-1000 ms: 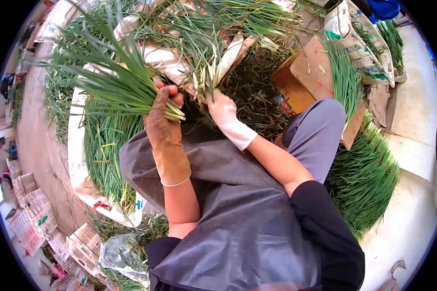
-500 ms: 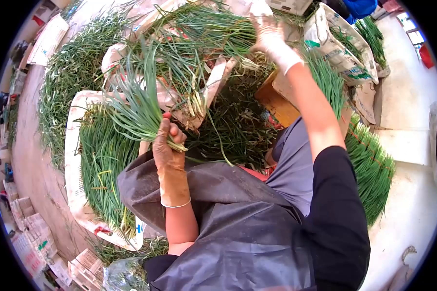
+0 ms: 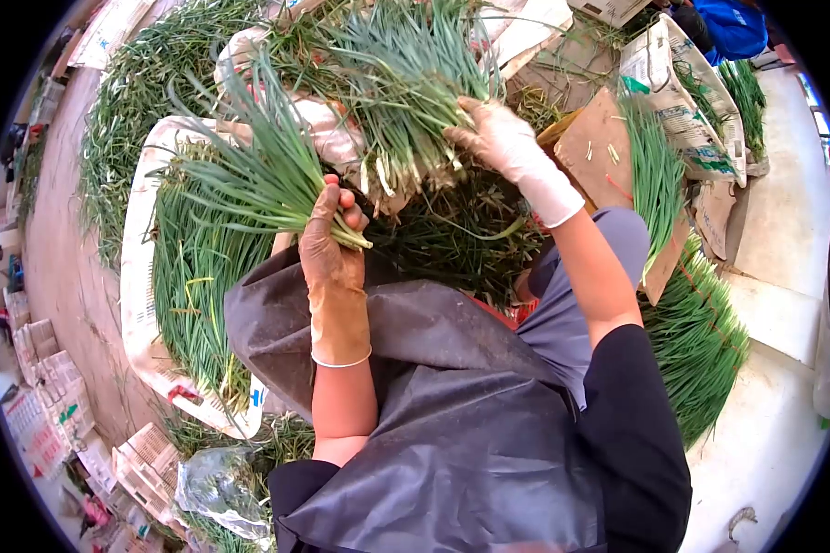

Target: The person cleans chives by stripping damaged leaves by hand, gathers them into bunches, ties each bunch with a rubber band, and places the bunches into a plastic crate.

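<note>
In a stained glove, my left hand (image 3: 334, 230) is closed around a bunch of green stalks (image 3: 267, 175), pale ends to the right and leaves fanning up and left. My right hand (image 3: 503, 138), in a whitish glove, rests with fingers spread against the right side of a loose heap of green stalks (image 3: 410, 101). The heap's pale, dirty root ends point down over dark trimmings (image 3: 461, 240). To the left of my left hand stands a white crate (image 3: 143, 276) filled with green stalks.
An opened cardboard box (image 3: 599, 152) stands beyond my right knee, with stalks beside it. Tied bundles (image 3: 705, 350) lie on the right. A white crate (image 3: 650, 64) is at the upper right, near a person in blue (image 3: 733, 28). A clear plastic bag (image 3: 221, 493) sits lower left.
My right hand left the root ends, reached up to the far heap, and has come back lower. Stalks there have shifted toward me. My left hand still holds its bunch.
</note>
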